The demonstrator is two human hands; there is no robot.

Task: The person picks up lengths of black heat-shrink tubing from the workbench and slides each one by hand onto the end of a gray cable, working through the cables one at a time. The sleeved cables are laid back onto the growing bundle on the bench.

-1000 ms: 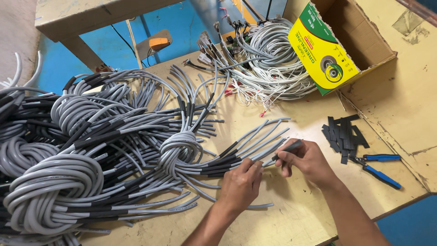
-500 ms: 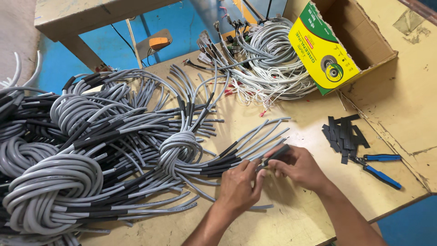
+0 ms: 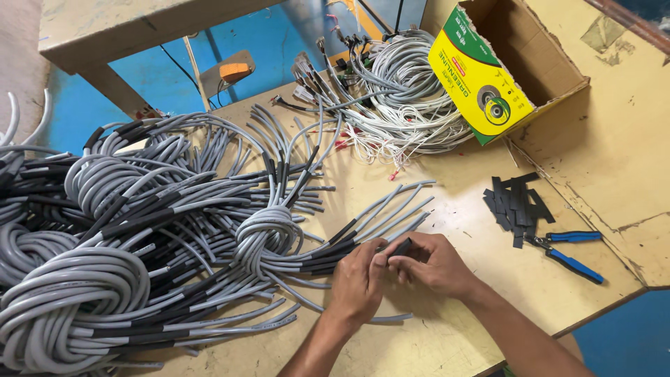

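Observation:
My left hand (image 3: 357,281) pinches a grey cable end that comes out of a knotted bundle of grey cables (image 3: 269,234) fitted with black sleeves. Touching it from the right, my right hand (image 3: 436,265) holds a short black sleeve piece (image 3: 403,246) between thumb and fingers, right at that cable's tip. Both hands rest low on the wooden table (image 3: 433,335), near its front edge.
Loose black sleeve pieces (image 3: 516,202) and blue-handled pliers (image 3: 569,255) lie to the right. An open yellow-and-green cardboard box (image 3: 481,77) and a coil of thin white wires (image 3: 405,77) sit at the back. Thick grey cable coils (image 3: 70,293) fill the left side.
My right hand has moved left with the black sleeve piece, closing up against my left hand at the cable end.

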